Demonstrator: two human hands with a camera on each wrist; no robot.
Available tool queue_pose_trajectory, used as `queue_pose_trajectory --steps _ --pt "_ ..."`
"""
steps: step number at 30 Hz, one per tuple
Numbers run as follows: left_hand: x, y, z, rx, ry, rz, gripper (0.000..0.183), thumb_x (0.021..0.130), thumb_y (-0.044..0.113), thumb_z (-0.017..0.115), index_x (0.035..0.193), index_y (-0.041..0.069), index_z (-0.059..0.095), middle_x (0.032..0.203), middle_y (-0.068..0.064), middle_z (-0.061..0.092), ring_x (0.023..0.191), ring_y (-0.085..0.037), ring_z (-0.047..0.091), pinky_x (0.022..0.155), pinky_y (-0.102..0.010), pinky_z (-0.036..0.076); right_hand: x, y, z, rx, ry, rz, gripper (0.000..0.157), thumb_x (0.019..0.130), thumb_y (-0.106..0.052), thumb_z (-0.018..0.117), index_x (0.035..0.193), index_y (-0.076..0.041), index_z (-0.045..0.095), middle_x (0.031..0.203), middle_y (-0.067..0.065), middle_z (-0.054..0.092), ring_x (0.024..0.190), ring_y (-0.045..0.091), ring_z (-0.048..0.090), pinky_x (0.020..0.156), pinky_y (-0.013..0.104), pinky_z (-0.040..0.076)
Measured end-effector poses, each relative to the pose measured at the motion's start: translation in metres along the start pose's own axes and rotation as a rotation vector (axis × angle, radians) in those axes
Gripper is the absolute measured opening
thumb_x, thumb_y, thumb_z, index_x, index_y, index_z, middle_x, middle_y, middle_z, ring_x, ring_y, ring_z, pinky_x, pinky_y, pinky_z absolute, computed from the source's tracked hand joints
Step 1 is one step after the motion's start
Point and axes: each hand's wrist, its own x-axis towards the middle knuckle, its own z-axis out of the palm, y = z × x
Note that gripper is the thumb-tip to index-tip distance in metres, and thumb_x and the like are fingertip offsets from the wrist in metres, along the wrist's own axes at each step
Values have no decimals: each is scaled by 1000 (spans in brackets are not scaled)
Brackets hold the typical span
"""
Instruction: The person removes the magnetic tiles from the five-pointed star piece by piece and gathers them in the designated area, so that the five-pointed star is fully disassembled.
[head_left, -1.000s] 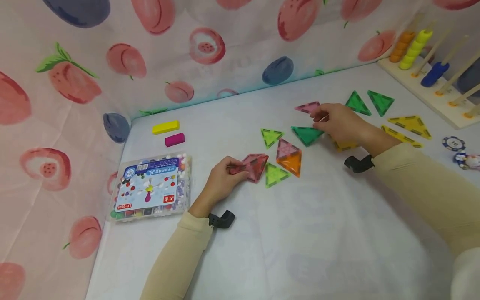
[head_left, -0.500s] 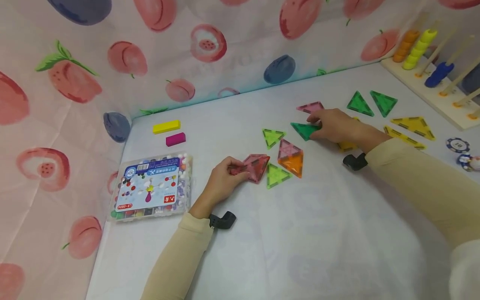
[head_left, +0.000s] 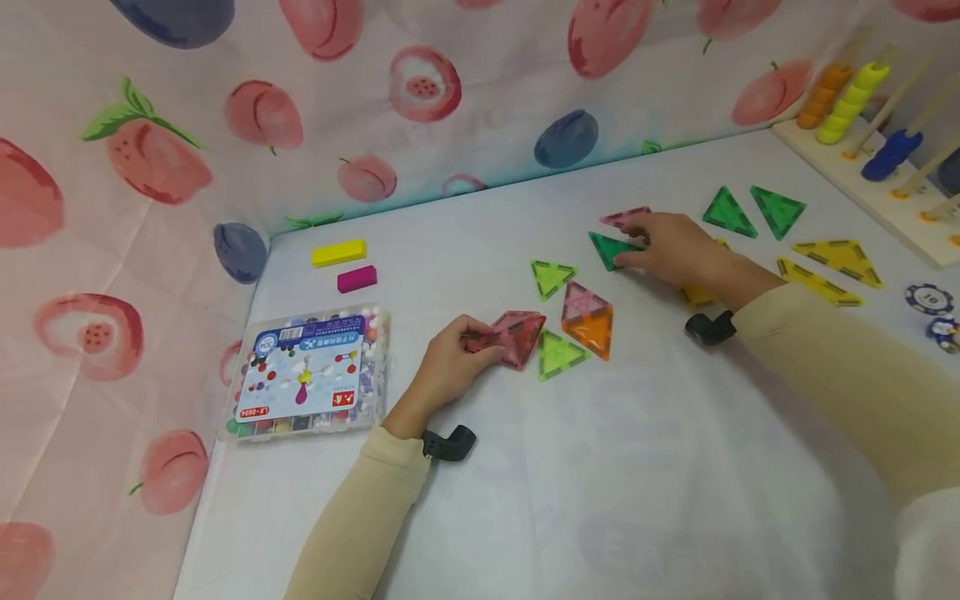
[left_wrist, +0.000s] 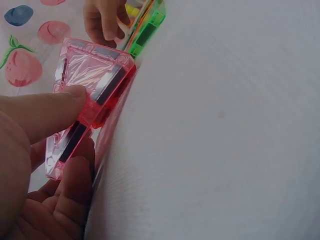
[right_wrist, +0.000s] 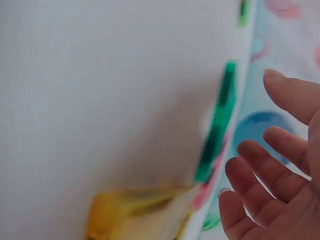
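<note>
"Head view, nearest stuff?"

"Left hand point(head_left: 457, 362), thumb on top, other fingers curled under, pinching the pink-red tile piece point(head_left: 517, 337). Left wrist view agrees."

"Around it?"

"Clear box point(head_left: 303, 371), 9 o'clock from that hand. Lime tile point(head_left: 562, 356) just beside the held piece, between 3 and 4. Pink tile point(head_left: 585, 303) edge to edge with an orange tile point(head_left: 591, 333), between 2 and 3."

"Right hand point(head_left: 675, 246)?"

"Farther, 2 o'clock from the left one. Right wrist view: fingers loosely bent, thumb apart, nothing between. Green tile point(head_left: 609, 249) lies on the white tabletop point(head_left: 480, 517), 9 o'clock from it, fingertips over one end. Touching? Can't tell."

"Far end?"

"From the right hand: two dark-green triangles point(head_left: 727, 213) at 2, wooden bead rack point(head_left: 864, 187) toward 3. Fruit-print cloth point(head_left: 495, 83) behind."
</note>
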Motion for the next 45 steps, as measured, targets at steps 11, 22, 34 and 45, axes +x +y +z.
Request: queue_pose_trajectory --steps 11,22,34,45 --pt "-5 7 -2 54 34 -5 30 76 35 70 98 19 57 86 4 57 77 -13 50 67 -30 41 -57 -55 37 172 -67 -218 38 83 -34 63 114 -15 55 106 -1 58 92 17 50 74 32 46" --pt "-22 16 -6 167 -118 14 28 79 42 64 98 22 59 79 6 57 71 -12 51 63 -29 42 -69 -84 60 184 -183 -346 37 84 -31 62 117 -17 55 100 -5 57 86 11 51 75 28 44" --pt "-27 17 -6 87 -221 139 32 80 32 67 107 18 57 88 8 58 80 -7 54 71 -24 45 -63 -86 68 178 -198 -327 42 83 -30 64 121 -15 52 99 -4 57 87 12 51 74 27 45" --pt "-7 16 4 226 -76 293 42 79 17 66 119 16 54 117 2 51 111 -11 44 93 -31 34 -61 -86 69 162 -173 -321 44 81 -27 66 121 -16 51 96 -1 56 85 14 50 72 27 45"
